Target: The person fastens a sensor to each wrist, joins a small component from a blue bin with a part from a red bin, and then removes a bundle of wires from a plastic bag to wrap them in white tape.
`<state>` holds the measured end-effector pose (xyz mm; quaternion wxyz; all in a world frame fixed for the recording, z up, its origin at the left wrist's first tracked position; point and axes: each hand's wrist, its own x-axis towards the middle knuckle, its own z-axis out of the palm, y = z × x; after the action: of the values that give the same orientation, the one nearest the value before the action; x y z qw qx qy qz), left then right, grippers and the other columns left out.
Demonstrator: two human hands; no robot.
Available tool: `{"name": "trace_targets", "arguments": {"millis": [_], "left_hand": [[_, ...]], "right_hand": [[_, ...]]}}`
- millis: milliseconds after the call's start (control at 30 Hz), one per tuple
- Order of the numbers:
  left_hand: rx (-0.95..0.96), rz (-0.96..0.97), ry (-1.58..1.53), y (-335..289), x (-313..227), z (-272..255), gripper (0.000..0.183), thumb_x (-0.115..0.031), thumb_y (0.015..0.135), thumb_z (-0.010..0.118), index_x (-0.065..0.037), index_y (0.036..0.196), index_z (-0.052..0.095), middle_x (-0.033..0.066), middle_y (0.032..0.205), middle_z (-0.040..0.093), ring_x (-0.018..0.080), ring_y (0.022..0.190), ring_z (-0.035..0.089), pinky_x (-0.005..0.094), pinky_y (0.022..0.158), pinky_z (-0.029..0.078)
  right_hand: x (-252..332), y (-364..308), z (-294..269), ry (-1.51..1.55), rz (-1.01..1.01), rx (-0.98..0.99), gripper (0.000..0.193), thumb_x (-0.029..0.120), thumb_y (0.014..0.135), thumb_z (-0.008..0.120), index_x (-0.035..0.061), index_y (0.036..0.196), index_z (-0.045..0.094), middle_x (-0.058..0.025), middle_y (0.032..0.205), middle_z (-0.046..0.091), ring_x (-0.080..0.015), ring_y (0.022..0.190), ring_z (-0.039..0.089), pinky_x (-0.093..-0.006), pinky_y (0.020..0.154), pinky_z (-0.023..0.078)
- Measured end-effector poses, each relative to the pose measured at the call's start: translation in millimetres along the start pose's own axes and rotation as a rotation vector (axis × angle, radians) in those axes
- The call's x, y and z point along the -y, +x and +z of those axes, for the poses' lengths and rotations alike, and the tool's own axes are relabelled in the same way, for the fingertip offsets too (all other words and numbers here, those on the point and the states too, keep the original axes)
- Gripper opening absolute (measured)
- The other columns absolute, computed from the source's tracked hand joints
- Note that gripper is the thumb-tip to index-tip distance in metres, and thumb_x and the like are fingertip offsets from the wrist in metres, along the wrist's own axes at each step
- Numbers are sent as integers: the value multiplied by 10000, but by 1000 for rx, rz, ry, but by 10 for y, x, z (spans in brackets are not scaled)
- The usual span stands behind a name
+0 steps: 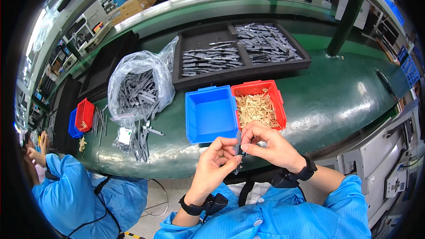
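Observation:
Just in front of my body, above the near edge of the green bench, I hold a thin dark grey strip-shaped part (238, 150) upright. My left hand (215, 161) is closed, pinching it from the left between thumb and fingers. My right hand (274, 148) is closed against its other side, thumb and fingertips pressed at the strip; whether a smaller piece sits between them is hidden. Just beyond my hands stand a blue bin (211, 114) with nothing in it and a red bin (280, 102) holding many small brass-coloured pieces (254, 108).
A black divided tray (195, 40) holds piled grey strips (268, 42). Left of it, a clear plastic bag (166, 82) holds more strips, with loose ones (141, 144) nearby. A co-worker in blue (88, 190) sits at left. A green post (347, 22) rises at right.

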<state>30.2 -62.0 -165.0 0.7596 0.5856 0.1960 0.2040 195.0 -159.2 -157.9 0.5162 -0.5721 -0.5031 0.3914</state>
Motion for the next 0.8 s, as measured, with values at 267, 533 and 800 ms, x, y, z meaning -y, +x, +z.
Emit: {"name": "trace_targets", "arguments": {"millis": [267, 533, 800], "left_hand": [[21, -27, 15, -8, -15, 8, 337, 75, 797, 607, -7, 1110, 513, -9, 889, 478, 36, 782, 498, 173, 697, 438], [26, -15, 21, -13, -33, 22, 332, 71, 797, 608, -3, 1105, 512, -4, 893, 474, 35, 794, 493, 176, 699, 442], [35, -19, 23, -10, -41, 18, 328, 71, 793, 608, -1, 1098, 509, 0, 898, 469, 38, 806, 488, 179, 709, 444]], "right_hand": [[123, -35, 80, -266, -303, -155, 117, 61, 753, 650, 18, 781, 544, -90, 940, 480, -215, 899, 525, -312, 790, 426], [114, -30, 85, -266, -280, -188, 107, 42, 736, 658, 18, 766, 559, -79, 941, 473, -201, 893, 517, -305, 777, 426], [99, -10, 63, -262, -255, -175, 110, 72, 747, 652, 21, 755, 555, -78, 910, 486, -207, 871, 531, -299, 760, 431]]}}
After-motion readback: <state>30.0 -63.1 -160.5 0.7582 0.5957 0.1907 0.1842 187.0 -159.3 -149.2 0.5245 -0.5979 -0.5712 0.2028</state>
